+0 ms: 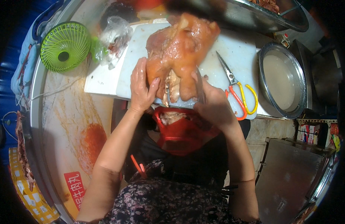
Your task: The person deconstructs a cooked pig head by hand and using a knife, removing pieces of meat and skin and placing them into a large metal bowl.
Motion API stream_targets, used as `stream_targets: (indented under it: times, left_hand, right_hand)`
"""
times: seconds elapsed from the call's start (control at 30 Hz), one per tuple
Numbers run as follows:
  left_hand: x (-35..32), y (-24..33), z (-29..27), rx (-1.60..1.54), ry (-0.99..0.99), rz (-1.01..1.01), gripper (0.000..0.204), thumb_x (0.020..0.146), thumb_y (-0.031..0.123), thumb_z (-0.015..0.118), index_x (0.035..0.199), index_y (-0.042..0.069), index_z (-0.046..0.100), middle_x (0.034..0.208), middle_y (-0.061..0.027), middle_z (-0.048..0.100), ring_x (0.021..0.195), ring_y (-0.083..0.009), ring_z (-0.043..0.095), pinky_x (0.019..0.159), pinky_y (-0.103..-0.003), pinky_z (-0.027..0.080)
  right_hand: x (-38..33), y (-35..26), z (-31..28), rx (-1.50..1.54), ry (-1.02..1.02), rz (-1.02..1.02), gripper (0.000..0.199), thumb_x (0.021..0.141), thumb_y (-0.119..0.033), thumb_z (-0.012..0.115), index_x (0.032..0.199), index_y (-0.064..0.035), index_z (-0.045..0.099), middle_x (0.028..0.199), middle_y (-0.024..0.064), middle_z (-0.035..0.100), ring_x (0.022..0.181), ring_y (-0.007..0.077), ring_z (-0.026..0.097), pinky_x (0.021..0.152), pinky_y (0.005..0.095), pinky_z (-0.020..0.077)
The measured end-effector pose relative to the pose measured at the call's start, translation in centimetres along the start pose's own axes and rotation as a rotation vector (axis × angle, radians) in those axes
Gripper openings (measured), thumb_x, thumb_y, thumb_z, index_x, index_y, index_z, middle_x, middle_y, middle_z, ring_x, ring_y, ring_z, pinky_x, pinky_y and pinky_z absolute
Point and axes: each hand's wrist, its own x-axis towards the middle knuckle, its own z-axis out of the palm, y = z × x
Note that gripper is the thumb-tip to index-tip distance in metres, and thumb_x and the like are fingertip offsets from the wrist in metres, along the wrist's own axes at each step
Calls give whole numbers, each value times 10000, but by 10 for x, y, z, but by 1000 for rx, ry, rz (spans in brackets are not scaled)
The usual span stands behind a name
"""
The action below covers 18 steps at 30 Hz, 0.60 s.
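A large, glossy orange-brown cooked piece of meat, seemingly a pig's head (pixel 182 46), lies on the white cutting board (pixel 131 72). Pale bones or teeth show in a gap at its near end. My left hand (pixel 141 87) grips its left side, fingers along the skin and thumb at the front. Against its near right side is my right hand (pixel 213 102), closed around what looks like a narrow dark knife (pixel 201 87); its handle is hidden. Scissors (pixel 234 82) with one red and one yellow handle lie spread apart to the right.
Below the board's near edge sits a red basket (pixel 180 140) with pale scraps. A metal basin (pixel 282 80) of cloudy liquid stands at right. Left are a green fan (pixel 65 46) and a clear plastic bag (pixel 114 41). A large metal pan (pixel 254 16) borders the far side.
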Motion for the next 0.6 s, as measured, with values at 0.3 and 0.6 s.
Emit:
stream_targets:
  times: [0.3,0.6]
  left_hand:
    - [-1,-1,-1,1,-41,-31,685,967,237,642,1547,-6,370,1545,-247,435,1421,-408,434,1192,-444,332]
    - [-1,-1,0,-1,4,-11,668,940,246,686,1485,-49,437,1479,-280,489,1344,-458,486,1142,-485,369]
  right_hand:
    - [-11,-17,11,-280,-49,85,822,729,12,643,1522,-68,444,665,258,638,667,454,679,645,531,550]
    - [1,-1,10,200,332,46,330,811,14,689,1131,54,619,708,182,676,646,280,703,602,380,557]
